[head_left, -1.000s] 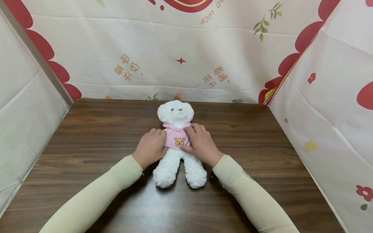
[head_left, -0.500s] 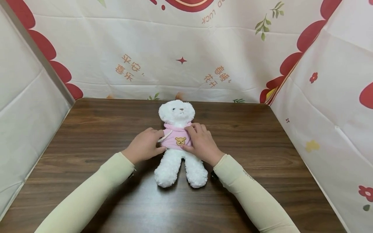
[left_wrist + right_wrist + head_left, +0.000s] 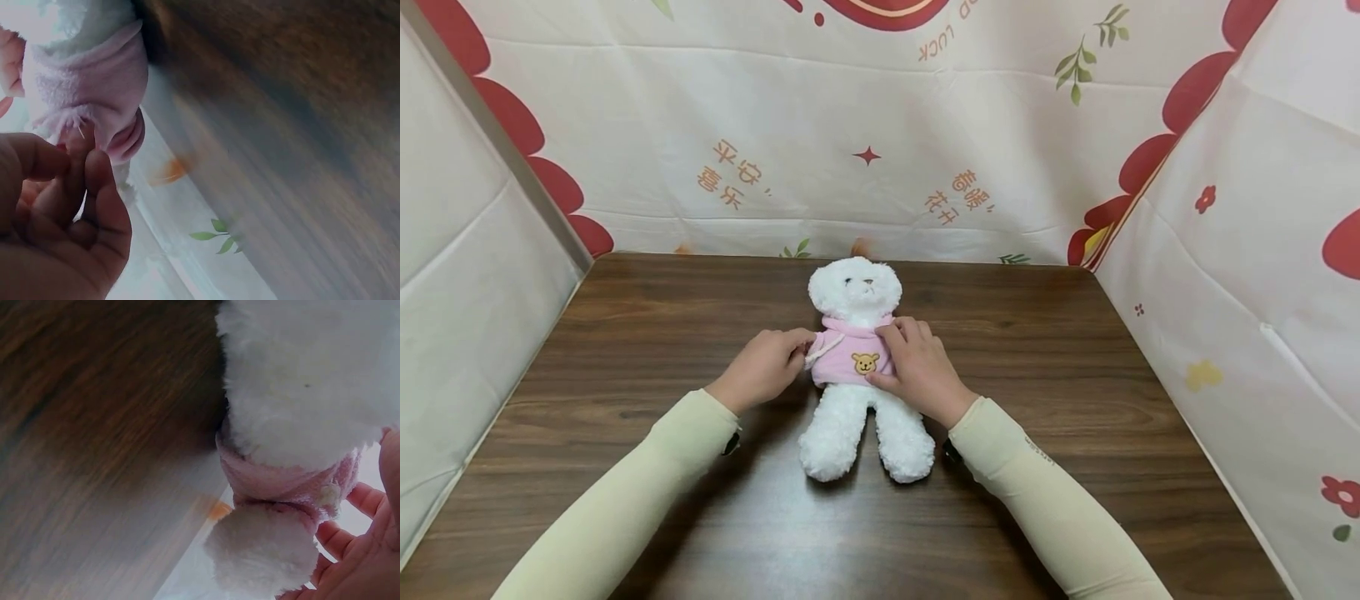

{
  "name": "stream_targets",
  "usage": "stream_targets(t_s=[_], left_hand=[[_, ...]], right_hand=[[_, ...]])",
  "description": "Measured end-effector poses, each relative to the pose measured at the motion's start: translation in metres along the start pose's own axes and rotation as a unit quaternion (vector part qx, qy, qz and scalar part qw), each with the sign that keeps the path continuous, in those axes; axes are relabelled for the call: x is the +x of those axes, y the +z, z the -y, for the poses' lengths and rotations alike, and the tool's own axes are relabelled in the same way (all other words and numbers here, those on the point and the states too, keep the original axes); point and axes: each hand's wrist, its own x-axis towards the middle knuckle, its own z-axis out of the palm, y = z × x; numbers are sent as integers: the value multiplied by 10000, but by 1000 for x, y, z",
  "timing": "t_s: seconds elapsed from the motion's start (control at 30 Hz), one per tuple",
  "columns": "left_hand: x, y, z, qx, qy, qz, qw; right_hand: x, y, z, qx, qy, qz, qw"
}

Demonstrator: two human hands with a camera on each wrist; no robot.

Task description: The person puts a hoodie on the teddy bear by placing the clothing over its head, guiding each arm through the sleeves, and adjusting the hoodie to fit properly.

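A white teddy bear (image 3: 856, 287) in a pink hoodie (image 3: 842, 364) lies face up on the wooden table. A small bear face is stitched on the hoodie, and a white drawstring (image 3: 825, 352) slants across it. At the bear's sleeve on the left, my left hand (image 3: 762, 365) pinches the cloth with thumb and fingertips; whether the drawstring's end is caught too, I cannot tell. My right hand (image 3: 922, 371) grips the other side of the torso, thumb at the hem and fingers near the collar. In the right wrist view, the bear's furry arm (image 3: 262, 550) pokes out beside that hand.
Dark wood table (image 3: 647, 317) surrounds the bear. White printed cloth (image 3: 820, 108) hangs behind the back edge, and more cloth (image 3: 1262, 275) runs along the right side.
My left hand has drawn away to the left from the bear's torso to the sleeve, uncovering more of the hoodie and drawstring. The right hand keeps its hold.
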Motion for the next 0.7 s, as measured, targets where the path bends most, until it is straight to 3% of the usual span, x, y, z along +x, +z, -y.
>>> stream_targets(t_s=[0.27,0.43,0.7], left_hand=[[5,6,-4,201,-288,-191,9992],[7,6,-6,550,-27,73,9985],[9,4,-8,124,58,485,9987]], right_hand=[[-2,0,-1,-33,-31,-31,10000],[-4,-1,-2,-13,8,-41,10000],[-5,-2,-1,85,12,-4,10000]])
